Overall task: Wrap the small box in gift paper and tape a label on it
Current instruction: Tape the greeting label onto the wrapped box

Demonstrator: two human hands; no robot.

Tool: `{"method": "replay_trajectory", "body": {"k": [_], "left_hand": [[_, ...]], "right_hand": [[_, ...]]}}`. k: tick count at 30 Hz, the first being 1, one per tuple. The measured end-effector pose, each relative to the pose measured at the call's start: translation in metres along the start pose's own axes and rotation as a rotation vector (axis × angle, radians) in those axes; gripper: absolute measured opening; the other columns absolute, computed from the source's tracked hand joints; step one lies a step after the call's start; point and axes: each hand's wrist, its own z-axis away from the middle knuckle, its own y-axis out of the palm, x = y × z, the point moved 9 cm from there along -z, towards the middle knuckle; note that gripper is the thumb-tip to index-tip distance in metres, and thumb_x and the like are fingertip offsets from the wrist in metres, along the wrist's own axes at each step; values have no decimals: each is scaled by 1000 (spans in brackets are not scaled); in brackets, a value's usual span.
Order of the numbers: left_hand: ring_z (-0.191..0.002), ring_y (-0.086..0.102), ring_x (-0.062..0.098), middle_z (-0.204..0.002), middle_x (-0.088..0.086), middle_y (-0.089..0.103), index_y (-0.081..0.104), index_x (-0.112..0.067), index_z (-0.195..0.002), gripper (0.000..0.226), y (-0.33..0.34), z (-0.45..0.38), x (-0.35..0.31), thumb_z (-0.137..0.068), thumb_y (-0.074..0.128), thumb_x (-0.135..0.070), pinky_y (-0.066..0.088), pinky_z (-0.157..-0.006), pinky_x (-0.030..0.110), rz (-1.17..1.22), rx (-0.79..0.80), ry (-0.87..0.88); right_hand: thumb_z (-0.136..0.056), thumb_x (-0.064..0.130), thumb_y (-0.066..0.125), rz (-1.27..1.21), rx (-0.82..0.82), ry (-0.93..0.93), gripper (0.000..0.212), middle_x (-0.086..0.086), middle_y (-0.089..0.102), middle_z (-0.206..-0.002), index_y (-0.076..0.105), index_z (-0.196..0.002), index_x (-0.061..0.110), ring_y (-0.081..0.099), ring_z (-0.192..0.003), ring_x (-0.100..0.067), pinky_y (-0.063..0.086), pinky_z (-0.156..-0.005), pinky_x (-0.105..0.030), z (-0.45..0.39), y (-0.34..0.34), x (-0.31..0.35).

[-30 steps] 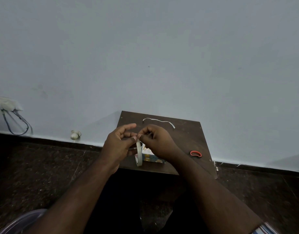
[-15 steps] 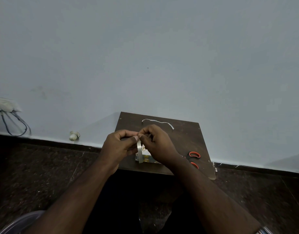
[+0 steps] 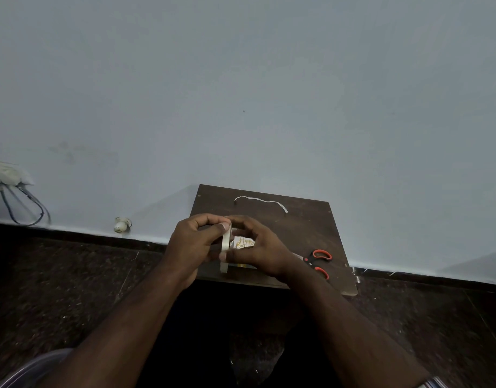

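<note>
My left hand (image 3: 192,245) grips a white tape roll (image 3: 225,249) held on edge above the small dark table (image 3: 303,228). My right hand (image 3: 262,247) curls around the roll from the right, its fingertips meeting my left thumb at the roll's top. Behind the roll lies the wrapped box with a white label (image 3: 242,243) bearing yellow writing; both hands hide most of it.
Orange-handled scissors (image 3: 318,261) lie on the table right of my right wrist. A thin white paper strip (image 3: 261,201) lies near the table's far edge. The table stands against a pale wall. A socket with cables (image 3: 14,189) hangs at the left.
Both hands have sunk slightly toward the table with the roll. My right hand has spread its fingers lower round the roll, uncovering the label and both scissor handles.
</note>
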Motion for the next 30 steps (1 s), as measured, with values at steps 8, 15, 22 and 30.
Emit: {"method": "replay_trajectory", "body": {"k": [8, 15, 22, 30], "left_hand": [[-95, 74, 31, -101, 16, 75, 76, -16, -95, 7, -1, 3, -2, -92, 69, -15, 57, -61, 35, 18, 24, -22], [-92, 76, 29, -103, 11, 74, 75, -19, -96, 8, 2, 4, -1, -93, 69, -16, 60, -73, 44, 92, 52, -61], [-91, 76, 26, -107, 6, 66, 74, -21, -100, 9, 3, 3, -3, -95, 67, -17, 61, -74, 47, 72, 58, -34], [-85, 76, 28, -91, 6, 66, 69, -18, -114, 30, 4, 1, -6, -93, 64, 3, 60, -64, 34, 57, 85, 28]], "right_hand": [[-65, 40, 84, -43, 4, 85, 59, 3, 72, -113, 67, -121, 33, 69, -106, -20, 54, -96, -52, -4, 6, -12], [-70, 38, 80, -94, 53, 152, 54, -3, 72, -111, 68, -121, 29, 70, -98, -18, 55, -83, -37, -5, 11, -20], [-77, 35, 77, -78, 92, 179, 49, 8, 72, -100, 67, -124, 30, 66, -87, -2, 48, -75, -22, -4, 10, -18], [-95, 31, 68, -13, -13, 163, 45, 4, 71, -107, 58, -138, 24, 67, -88, -6, 52, -69, -21, 0, -23, -20]]}}
